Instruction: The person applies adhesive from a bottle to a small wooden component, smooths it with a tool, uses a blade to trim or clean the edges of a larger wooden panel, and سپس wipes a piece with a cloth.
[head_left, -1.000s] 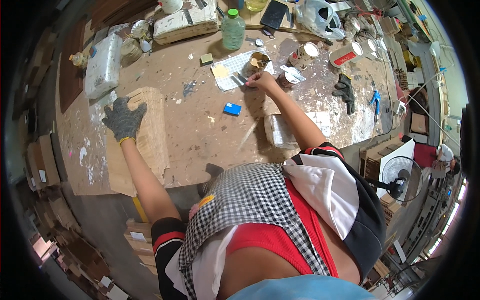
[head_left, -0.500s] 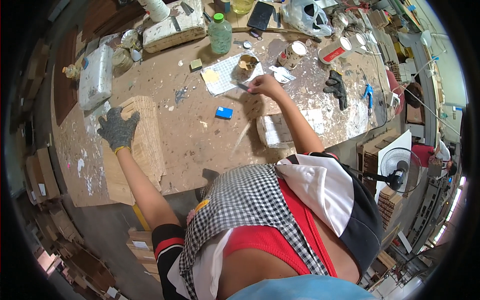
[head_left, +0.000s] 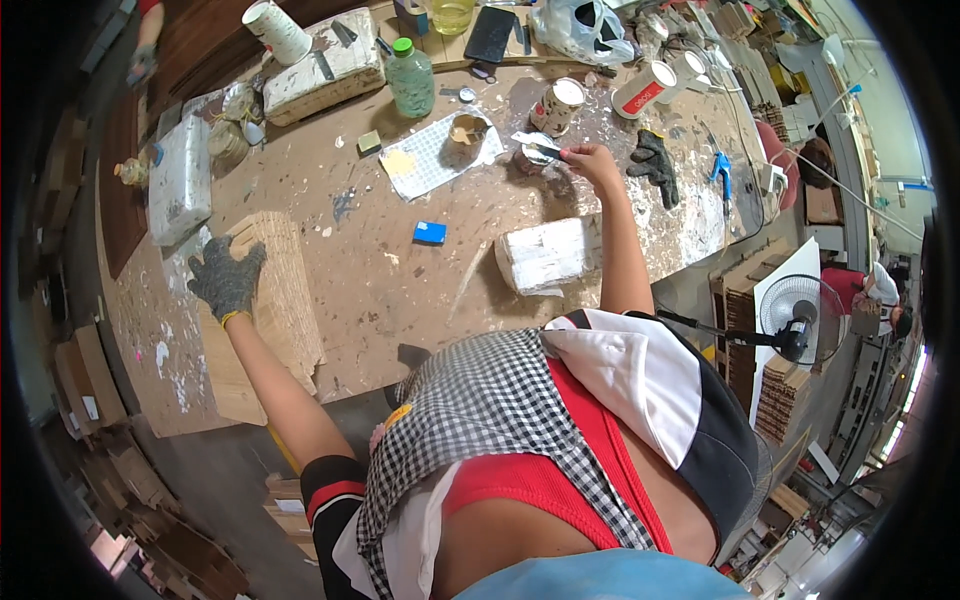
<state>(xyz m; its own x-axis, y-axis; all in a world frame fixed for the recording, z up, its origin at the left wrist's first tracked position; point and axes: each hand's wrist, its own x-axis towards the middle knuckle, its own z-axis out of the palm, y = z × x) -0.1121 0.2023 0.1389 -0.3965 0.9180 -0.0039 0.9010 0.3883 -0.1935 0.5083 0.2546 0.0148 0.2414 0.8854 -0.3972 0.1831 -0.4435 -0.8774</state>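
Note:
My left hand (head_left: 228, 279), in a dark grey knit glove, lies with spread fingers on a stack of thin light-wood boards (head_left: 285, 320) at the table's left. My bare right hand (head_left: 592, 166) pinches a small dark putty knife (head_left: 548, 151). Its blade is over a small round container (head_left: 533, 163) with white material at its top; whether it touches is too small to tell. To the left of that container, a cup of tan paste (head_left: 466, 135) stands on a white patterned sheet (head_left: 431, 180), which carries a pale yellow patch.
Nearby are a blue block (head_left: 430, 233), a white-wrapped block (head_left: 548, 255), a paper cup (head_left: 557, 106), a loose dark glove (head_left: 653, 168) and a blue-handled tool (head_left: 720, 180). A green-capped bottle (head_left: 410, 82) stands farther back. Another person's gloved hand (head_left: 142, 65) shows far left.
My right hand has moved right with the putty knife, from beside the patterned sheet to the small round container. My left hand stays on the boards. The view has shifted slightly.

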